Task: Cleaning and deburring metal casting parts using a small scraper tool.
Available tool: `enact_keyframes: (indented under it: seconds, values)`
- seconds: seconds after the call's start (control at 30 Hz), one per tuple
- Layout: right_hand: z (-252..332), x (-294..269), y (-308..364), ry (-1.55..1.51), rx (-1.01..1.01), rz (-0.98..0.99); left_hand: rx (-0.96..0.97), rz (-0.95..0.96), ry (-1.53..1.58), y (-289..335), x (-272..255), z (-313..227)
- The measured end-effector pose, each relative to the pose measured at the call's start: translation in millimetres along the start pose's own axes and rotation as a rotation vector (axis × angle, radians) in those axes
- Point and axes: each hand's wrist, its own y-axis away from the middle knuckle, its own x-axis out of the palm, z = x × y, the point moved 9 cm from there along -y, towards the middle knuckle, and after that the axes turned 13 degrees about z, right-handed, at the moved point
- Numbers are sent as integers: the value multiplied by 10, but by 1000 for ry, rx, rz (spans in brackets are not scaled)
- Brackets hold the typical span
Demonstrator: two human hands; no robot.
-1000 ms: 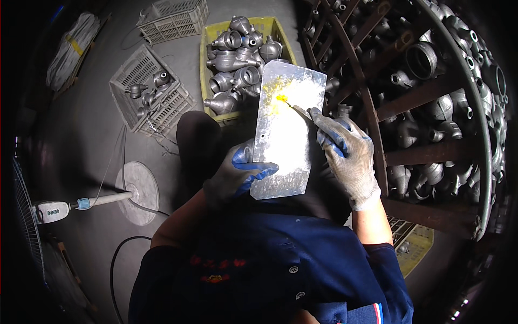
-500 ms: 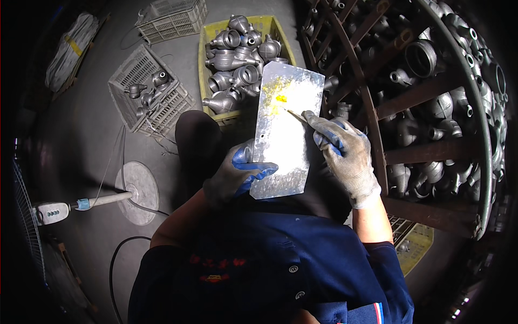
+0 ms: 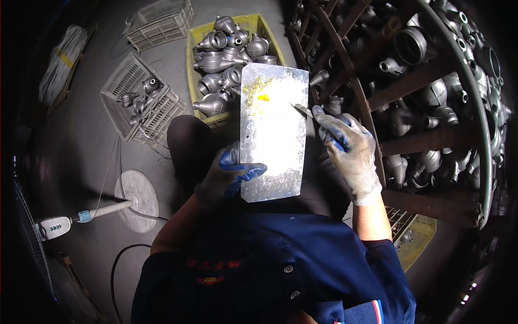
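Far left edge: a white bundle (image 3: pixel 62 62) lies on the grey floor (image 3: pixel 81 146) in the upper left of the frame; a pale handle with a blue collar (image 3: pixel 81 216) lies at lower left, ending at a round grey disc (image 3: pixel 136 200).
Upper left: two grey slatted plastic crates; the nearer crate (image 3: pixel 141 97) holds a few small metal castings, the farther crate (image 3: pixel 159 19) sits at the top edge.
Upper centre: a yellow bin (image 3: pixel 226 48) filled with grey metal valve bodies (image 3: pixel 226 54).
Left hand (image 3: pixel 226 175): in a grey glove with blue coating, closed round the lower left edge of the metal plate, thumb over its front face.
Metal plate (image 3: pixel 275 132): flat, rectangular, held roughly upright in the middle of the frame, smeared white, with a yellow dab (image 3: pixel 263 98) near its upper left.
Right hand (image 3: pixel 348 148): gloved alike, just right of the plate, fingers pinching a thin metal tool (image 3: pixel 303 110) whose tip touches the plate's upper right edge.
Right side: a round rust-brown rack (image 3: pixel 410 92) loaded with more grey castings (image 3: pixel 431 97).
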Motion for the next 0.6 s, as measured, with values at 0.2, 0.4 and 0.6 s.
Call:
enact_keyframes:
  seconds: [0.2,0.4,0.6]
  values:
    - [-39,-11,7,22,46,18,25,40,24,0,-23,25]
    - [3,31,17,31,19,27,-30,39,-12,-10,1,48]
    - [-48,43,-16,44,34,2,-14,54,4,8,-23,84]
